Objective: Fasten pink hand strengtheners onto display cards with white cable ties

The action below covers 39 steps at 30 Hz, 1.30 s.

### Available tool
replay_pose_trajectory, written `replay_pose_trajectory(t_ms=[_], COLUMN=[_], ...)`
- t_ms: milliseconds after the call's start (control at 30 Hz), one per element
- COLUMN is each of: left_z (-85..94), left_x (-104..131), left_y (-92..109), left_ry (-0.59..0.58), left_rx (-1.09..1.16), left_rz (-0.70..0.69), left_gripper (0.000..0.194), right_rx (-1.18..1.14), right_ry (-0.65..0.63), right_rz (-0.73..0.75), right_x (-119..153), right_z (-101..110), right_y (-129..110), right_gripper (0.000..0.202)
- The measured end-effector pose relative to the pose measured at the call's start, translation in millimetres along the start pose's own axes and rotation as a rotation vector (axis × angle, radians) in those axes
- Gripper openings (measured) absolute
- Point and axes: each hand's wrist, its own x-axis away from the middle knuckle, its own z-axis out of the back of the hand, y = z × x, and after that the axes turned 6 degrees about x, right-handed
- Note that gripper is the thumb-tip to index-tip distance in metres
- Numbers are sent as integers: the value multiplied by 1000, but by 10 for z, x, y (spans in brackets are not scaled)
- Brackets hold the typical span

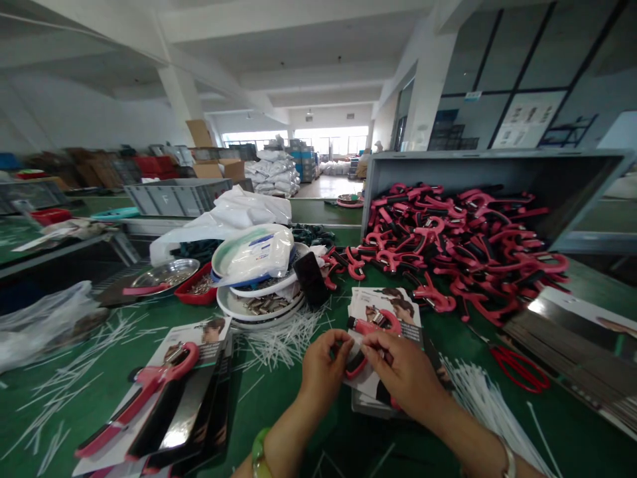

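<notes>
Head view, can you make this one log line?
left grip: at pink pliers; right grip: same; pink pliers: atop printed cards; hold: unclear

Around the card stack (pixel 362 303), the crate (pixel 462 174) of clamps (pixel 448 239) stood at one o'clock, scissors (pixel 517 368) at three, phone (pixel 311 279) at ten.

White beamed ceiling (pixel 318 50); pale pillars (pixel 432 99); bright far windows (pixel 332 141); light floor (pixel 338 189).

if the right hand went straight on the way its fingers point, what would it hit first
Probably the left hand, whose fingertips lie just ahead of the right hand; depth is unclear here, so it might brush the pink-and-black plier-like tool instead.
</notes>
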Motion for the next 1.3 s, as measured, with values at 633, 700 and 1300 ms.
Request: replay_pose_trajectory(t_ms=[633, 700, 1300], left_z=[59, 65, 99], left_x=[7, 8, -5], left_y=[77, 73, -7], left_ry=[-37, -38, -111], left_rx=[-145, -151, 165], left_rz=[-342, -345, -71], left_gripper=[14, 15, 13], right_rx=[268, 246, 203], right_ry=[91, 104, 15], right_rz=[103, 99, 45], right_x=[34, 37, -25], right_z=[-69, -75, -43], right_y=[25, 31, 23], right_gripper=[24, 24, 25])
